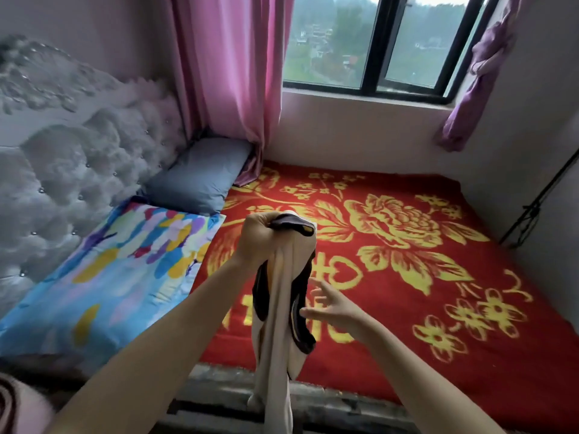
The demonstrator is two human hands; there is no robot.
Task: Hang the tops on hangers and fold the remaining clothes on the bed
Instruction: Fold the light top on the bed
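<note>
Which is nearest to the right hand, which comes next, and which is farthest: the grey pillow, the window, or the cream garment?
1. The cream garment, right beside the right hand, on its left.
2. The grey pillow, far left on the bed.
3. The window, high up, beyond the bed.

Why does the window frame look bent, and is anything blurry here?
Head view: the wide-angle lens bows the window frame; daylight is soft, with no glare or hard shadows; the right hand is smeared by motion blur, while the left hand gripping the cream garment looks sharper.
</note>
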